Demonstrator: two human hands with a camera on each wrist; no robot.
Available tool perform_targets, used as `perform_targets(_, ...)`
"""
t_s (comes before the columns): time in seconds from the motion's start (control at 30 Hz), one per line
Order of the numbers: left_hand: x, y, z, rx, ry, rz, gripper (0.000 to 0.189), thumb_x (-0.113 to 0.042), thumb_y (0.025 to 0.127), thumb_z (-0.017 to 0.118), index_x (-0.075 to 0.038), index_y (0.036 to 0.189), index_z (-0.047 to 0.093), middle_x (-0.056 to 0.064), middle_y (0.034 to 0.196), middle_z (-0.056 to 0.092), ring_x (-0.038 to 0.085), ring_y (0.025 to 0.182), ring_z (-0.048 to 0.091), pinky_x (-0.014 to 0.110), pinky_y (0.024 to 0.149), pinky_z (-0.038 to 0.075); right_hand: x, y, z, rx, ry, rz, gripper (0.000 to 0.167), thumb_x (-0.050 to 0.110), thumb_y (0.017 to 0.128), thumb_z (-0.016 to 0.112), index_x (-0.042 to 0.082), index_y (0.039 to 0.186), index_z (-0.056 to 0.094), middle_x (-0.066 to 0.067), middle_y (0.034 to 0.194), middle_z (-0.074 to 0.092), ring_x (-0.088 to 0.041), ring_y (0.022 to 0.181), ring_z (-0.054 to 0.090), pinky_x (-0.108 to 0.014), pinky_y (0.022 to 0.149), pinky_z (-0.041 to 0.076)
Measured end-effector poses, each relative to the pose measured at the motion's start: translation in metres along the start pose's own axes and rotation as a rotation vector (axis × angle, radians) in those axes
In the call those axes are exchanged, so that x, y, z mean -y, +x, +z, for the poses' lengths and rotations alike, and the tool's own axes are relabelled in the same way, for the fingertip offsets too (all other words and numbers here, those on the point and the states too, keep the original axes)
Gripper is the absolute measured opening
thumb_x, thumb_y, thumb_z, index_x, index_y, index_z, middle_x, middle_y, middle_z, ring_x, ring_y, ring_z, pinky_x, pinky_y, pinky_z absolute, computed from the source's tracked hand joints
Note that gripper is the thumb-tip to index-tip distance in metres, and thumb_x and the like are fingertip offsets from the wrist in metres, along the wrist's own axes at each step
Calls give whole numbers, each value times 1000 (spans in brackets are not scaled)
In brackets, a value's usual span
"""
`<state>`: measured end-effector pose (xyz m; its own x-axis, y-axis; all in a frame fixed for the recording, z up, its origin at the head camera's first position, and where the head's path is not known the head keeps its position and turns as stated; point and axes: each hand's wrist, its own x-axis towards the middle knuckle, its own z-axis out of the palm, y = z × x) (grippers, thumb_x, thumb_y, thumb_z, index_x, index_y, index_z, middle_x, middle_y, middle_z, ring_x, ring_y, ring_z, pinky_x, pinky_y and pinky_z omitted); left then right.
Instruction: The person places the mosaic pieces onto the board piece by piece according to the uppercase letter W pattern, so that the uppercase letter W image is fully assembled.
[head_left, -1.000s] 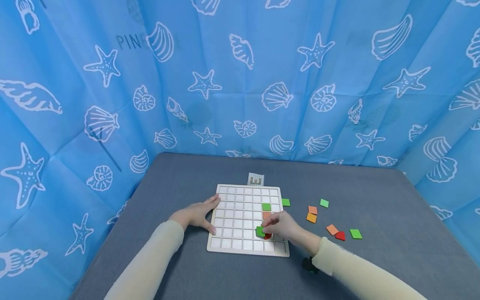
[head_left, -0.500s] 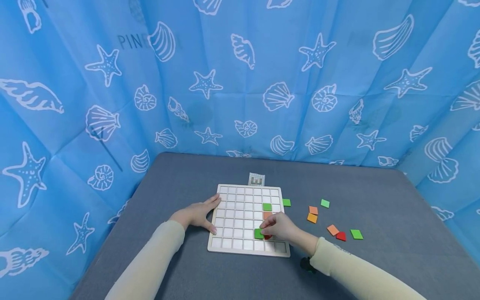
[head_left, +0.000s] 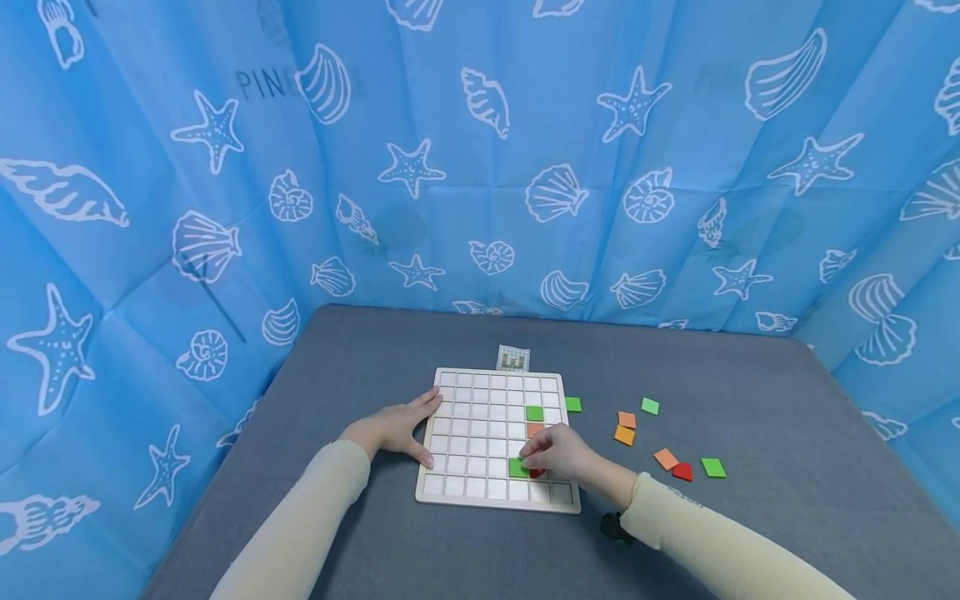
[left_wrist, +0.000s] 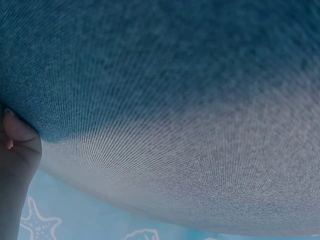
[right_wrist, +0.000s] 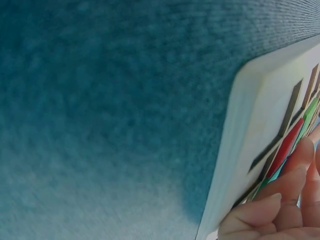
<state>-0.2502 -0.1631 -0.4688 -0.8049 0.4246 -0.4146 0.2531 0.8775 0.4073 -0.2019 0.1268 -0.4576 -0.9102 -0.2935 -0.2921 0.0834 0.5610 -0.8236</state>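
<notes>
“Green tile (head_left: 517, 468) first: where is it?”

“On the pale grid board (head_left: 459, 427), toward five o'clock from the middle, lying in a cell. A red tile (head_left: 537, 473) is just beside it at three o'clock, partly hidden by the right hand (head_left: 561, 452).”

“What are the fingers doing?”

“On the right, they are bent, with the fingertips touching the tile's edge at about one o'clock. I cannot tell whether they pinch it or only press; the touch probably serves to seat it squarely. The left hand (head_left: 392, 428) lies spread along the board's edge at nine o'clock, thumb and fingers apart and gripping nothing, probably to keep the board from sliding.”

“And around them?”

“A small patterned card (head_left: 513, 359) lies just beyond the board at twelve o'clock, probably so it can be seen at a glance. Loose pieces (head_left: 665, 459) are scattered on the gray table (head_left: 382, 533) toward three and four o'clock, likely for easy reach. On the board, at about two o'clock, an orange tile (head_left: 535, 430) and a second green piece (head_left: 534, 413) fill neighboring cells.”

“What differs from one second ago?”

“In that earlier view the touched tile looks darker and tilted; now it looks brighter and flat, shifted slightly toward seven o'clock. The left hand looks unchanged.”
</notes>
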Motion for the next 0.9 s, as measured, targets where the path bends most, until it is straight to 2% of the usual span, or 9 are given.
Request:
perform_targets(0.2,2,1,1,-4,6,6,113,-48,72,82,-16,158,15,-2,164,1,34,145,18,52,112,24,1,-1,-4,6,21,11,4,-2,86,70,-3,89,72,-3,76,65,-14,69,59,-31,63,49)
perform_targets(0.4,4,1,1,-3,14,10,114,-48,72,82,-16,158,14,-2,164,0,34,145,18,52,112,23,2,-5,-15,24,43,-39,9,-1,88,67,-7,94,70,-4,79,66,-15,72,59,-33,66,49)
perform_targets(0.57,2,0,1,-2,16,10,113,-48,73,82,-16,158,14,-2,163,0,34,145,17,51,112,23,2,-9,-28,-1,65,-30,13,1,88,68,-6,99,69,-3,81,62,-16,76,55,-34,69,48)
perform_targets(0.7,3,0,1,-2,12,12,113,-48,73,81,-16,158,14,-2,164,0,34,145,18,52,112,23,1,-13,-39,-6,108,-30,19,2,89,67,-8,105,67,-5,83,61,-20,79,56,-39,74,49)
perform_targets(0.9,3,1,2,-10,6,19,113,-48,73,82,-17,158,14,-2,163,0,34,145,18,52,111,24,-4,-16,-57,-38,105,-24,23,4,90,67,-8,109,67,-4,86,62,-20,78,54,-39,72,48)
